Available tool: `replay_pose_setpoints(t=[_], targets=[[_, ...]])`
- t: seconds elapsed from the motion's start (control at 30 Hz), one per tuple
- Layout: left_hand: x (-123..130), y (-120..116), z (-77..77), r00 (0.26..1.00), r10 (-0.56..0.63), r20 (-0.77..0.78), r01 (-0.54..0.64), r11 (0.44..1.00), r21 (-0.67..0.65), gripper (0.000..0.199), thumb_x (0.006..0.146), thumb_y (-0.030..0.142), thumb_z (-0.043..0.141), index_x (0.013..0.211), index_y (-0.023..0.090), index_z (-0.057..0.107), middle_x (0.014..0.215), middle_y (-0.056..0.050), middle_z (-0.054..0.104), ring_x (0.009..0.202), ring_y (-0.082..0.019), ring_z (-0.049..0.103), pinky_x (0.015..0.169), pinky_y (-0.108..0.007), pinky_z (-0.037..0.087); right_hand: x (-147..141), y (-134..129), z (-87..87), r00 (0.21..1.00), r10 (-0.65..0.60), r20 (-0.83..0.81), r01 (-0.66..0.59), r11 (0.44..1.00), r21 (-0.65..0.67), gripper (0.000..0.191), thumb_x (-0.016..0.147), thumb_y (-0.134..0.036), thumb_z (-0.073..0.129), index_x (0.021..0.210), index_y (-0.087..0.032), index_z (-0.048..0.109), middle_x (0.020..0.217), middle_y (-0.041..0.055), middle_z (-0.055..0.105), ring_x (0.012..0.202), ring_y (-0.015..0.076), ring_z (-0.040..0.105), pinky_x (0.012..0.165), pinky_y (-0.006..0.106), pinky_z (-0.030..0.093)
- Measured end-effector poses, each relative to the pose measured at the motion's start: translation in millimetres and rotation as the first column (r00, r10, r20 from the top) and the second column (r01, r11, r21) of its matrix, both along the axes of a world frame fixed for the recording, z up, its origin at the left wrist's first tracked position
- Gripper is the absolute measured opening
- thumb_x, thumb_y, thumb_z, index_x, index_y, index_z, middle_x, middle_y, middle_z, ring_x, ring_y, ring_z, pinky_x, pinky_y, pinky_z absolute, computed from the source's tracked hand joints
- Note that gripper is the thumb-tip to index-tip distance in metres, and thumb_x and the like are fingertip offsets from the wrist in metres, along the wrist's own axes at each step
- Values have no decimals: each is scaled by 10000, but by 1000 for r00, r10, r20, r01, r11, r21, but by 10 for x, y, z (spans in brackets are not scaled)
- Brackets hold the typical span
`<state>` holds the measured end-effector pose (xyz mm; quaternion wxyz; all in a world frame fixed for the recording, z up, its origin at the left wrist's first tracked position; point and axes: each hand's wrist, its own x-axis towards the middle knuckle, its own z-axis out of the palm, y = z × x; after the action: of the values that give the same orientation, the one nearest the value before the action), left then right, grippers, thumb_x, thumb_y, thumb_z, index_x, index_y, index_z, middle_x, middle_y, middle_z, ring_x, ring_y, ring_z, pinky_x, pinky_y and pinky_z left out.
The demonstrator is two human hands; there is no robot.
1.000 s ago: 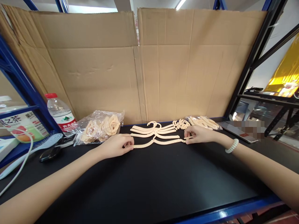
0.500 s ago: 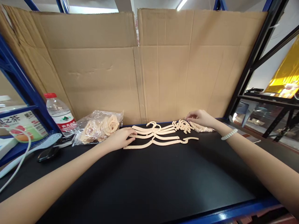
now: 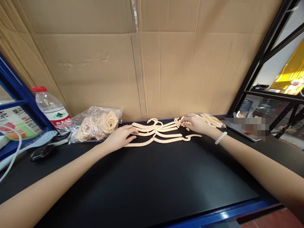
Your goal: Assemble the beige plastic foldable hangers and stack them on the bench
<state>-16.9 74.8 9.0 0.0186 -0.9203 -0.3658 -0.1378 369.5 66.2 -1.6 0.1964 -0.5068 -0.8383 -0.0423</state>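
Several beige hanger pieces [image 3: 167, 135], long curved arms laid one behind another, lie across the black tabletop. My left hand [image 3: 120, 137] rests at their left ends, thumb and fingers apart, covering some of the tips. At the far right end, my right hand [image 3: 193, 123] is bent down over a pile of small hook pieces [image 3: 177, 123]. Its fingertips are closed among the hooks, and much of the pile is hidden beneath them. One loose hook [image 3: 193, 136] lies at the end of the nearest arm.
A clear bag of beige pieces [image 3: 97, 125] lies left, another bag [image 3: 210, 120] right. Beyond the left bag are a water bottle [image 3: 52, 110], a hairbrush [image 3: 40, 139] and a dark mouse-like object [image 3: 42, 152]. Cardboard [image 3: 166, 69] walls off the back.
My right hand has moved left from the right-hand bag onto the pile of small hooks. My left hand stays at the hanger arms' left ends. The view has tilted down.
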Motion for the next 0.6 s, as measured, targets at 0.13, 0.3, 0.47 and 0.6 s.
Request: replay_pose_setpoints(t=[0.13,0.3,0.47,0.6], targets=[[-8,-5,3,1000,6,2,-6,1000,6,250,895,340,437,967,198,629,1051,-71,642,987,-225,598,879,-355,478,20,78,-46,1000,-9,26,9,1000,21,234,879,-202,515,1025,-194,698,1017,106,663,961,260,594,863,376,459],[-8,37,-35,1000,-13,9,13,999,29,244,906,321,443,997,196,632,1082,-70,633,1026,-229,587,908,-365,472,56,188,-159,997,80,11,-81,994,73,291,905,-257,495,1129,-224,678,1155,109,628,1055,273,574,920,423,460],[48,56,-56,1000,-10,-27,12,998,63,211,902,257,480,1045,190,620,1088,-78,622,1044,-244,557,922,-392,459,21,209,-168,986,168,7,-168,985,49,255,908,-216,475,1004,-228,712,1068,84,674,1005,250,587,891,405,468],[94,76,-56,997,-7,-74,11,999,46,186,908,228,491,1064,185,583,1096,-83,607,1049,-243,542,907,-387,459,-15,208,-146,987,162,11,-162,985,52,165,880,-180,526,903,-207,687,944,72,688,917,237,593,827,374,458]])
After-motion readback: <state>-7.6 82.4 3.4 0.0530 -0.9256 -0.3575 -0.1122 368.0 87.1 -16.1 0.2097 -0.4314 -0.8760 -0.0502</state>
